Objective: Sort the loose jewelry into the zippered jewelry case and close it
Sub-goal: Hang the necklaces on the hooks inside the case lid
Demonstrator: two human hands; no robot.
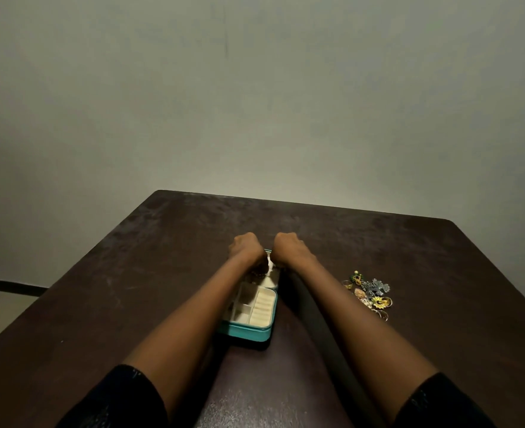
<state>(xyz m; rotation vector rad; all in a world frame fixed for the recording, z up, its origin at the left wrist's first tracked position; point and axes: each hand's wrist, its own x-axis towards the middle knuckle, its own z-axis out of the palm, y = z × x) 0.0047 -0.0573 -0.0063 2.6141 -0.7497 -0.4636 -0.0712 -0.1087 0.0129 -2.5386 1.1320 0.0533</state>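
Note:
A teal zippered jewelry case lies open in the middle of the dark table, its cream compartments facing up. Some dark jewelry sits in its far half, partly hidden by my left wrist. My left hand and my right hand are side by side at the case's far edge, where a strip of teal shows between them. Both have their fingers curled down over that edge, so the fingertips are hidden. A pile of loose jewelry, rings and brooches in gold, green and grey, lies to the right of my right forearm.
The dark brown table ends at a far edge close to a plain grey wall. A dark strip runs along the floor at the left. My forearms cross the table's near half.

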